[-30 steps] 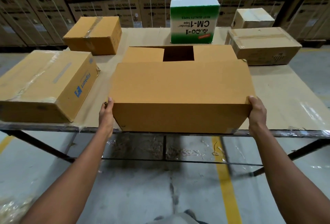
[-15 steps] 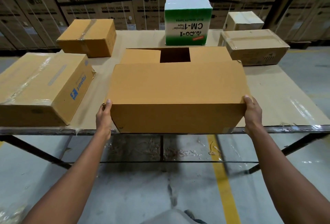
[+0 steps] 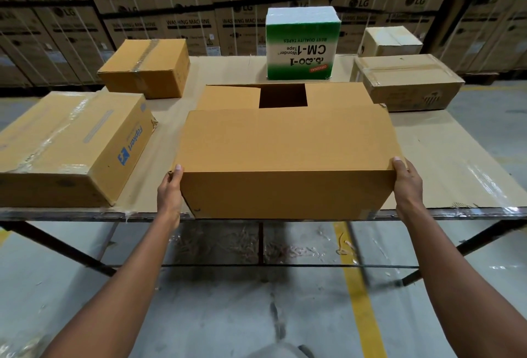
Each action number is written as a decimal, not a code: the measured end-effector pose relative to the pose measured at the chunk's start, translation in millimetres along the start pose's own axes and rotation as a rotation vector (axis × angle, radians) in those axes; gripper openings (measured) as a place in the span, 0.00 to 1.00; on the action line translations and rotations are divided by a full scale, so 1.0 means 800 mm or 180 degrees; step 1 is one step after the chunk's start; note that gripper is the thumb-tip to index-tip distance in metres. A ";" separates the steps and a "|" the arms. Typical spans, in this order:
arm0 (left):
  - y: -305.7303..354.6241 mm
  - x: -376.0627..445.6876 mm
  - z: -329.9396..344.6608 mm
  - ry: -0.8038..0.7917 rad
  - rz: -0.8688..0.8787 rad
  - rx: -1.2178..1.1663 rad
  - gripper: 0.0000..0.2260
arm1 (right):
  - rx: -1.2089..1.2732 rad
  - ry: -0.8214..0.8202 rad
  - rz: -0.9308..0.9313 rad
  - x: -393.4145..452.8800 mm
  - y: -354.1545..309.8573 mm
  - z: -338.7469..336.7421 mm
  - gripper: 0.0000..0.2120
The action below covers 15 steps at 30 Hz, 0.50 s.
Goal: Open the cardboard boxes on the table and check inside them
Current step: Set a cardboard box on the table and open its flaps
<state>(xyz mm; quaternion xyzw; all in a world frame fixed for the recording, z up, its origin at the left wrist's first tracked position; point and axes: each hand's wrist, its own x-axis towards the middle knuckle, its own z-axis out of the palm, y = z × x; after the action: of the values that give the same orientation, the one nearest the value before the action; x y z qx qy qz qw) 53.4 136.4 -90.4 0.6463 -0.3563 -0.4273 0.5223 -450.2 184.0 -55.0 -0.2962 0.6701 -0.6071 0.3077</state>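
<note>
A large plain brown cardboard box (image 3: 285, 158) stands at the table's front edge, in the middle. Its near top flap lies folded down; the two side flaps behind it leave a dark square gap (image 3: 283, 96) into the inside. My left hand (image 3: 170, 192) grips the box's near left corner, thumb on the top edge. My right hand (image 3: 407, 183) grips the near right corner the same way. Around it on the table stand a taped Flipkart box (image 3: 71, 146), a taped brown box (image 3: 145, 67), a green-and-white tape carton (image 3: 302, 47) and two pale boxes (image 3: 407, 81).
The table (image 3: 445, 163) is covered with cardboard sheet and has a dark metal frame. Stacked washing-machine cartons (image 3: 185, 15) fill the wall behind. A yellow line (image 3: 362, 300) runs along the concrete floor beneath.
Both hands stay on the box's near corners. The box has hardly moved; the view has shifted slightly.
</note>
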 end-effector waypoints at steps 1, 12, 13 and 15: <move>-0.001 0.001 0.000 0.0002 -0.0025 0.0009 0.40 | -0.0001 0.0005 0.0007 0.001 0.001 -0.001 0.21; 0.025 -0.009 0.005 0.0336 0.0286 0.0642 0.30 | -0.0569 0.0347 -0.0001 -0.001 -0.018 0.001 0.25; 0.034 -0.013 0.010 0.0553 0.0555 0.0907 0.26 | -0.0768 0.0458 -0.0181 -0.002 -0.026 0.004 0.26; 0.055 -0.021 0.022 0.0808 0.1216 0.1275 0.22 | -0.1150 0.0502 -0.0735 -0.004 -0.045 0.013 0.25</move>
<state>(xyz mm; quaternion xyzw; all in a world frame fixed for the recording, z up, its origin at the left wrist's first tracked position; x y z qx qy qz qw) 30.4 136.4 -45.8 0.7060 -0.4804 -0.1583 0.4957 -439.4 176.9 -20.1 -0.3729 0.7515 -0.5297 0.1248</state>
